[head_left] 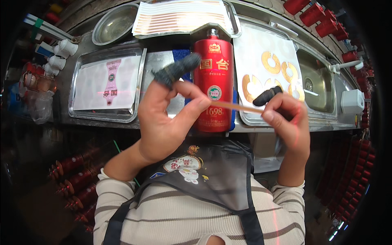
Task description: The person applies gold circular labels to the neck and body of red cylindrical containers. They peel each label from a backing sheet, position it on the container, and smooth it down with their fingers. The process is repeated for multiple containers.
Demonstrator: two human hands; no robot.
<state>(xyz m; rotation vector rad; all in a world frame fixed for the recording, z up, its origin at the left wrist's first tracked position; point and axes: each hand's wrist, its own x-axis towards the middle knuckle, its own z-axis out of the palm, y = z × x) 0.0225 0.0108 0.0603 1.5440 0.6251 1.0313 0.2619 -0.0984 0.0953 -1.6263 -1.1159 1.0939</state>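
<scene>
A thin copper-gold strip (241,107) is stretched between my two hands in front of a red bottle (213,112). My left hand (163,118) pinches the strip's left end between thumb and fingers. Its index finger, in a black finger cot (176,71), points up over the bottle's left side. At the other end, my right hand (290,118) grips the strip between thumb and index finger. A black finger cot (267,96) covers a fingertip there too. The bottle's dark neck points away from me, and blue cloth (180,56) shows beside it.
A metal tray (141,81) at left carries a sheet with a pink label. Striped gold strips lie on a sheet (179,18) at the back, near a round metal bowl (116,25). Gold C-shaped stickers (270,62) lie on the right tray, by a sink (310,77). Red bottles stand around.
</scene>
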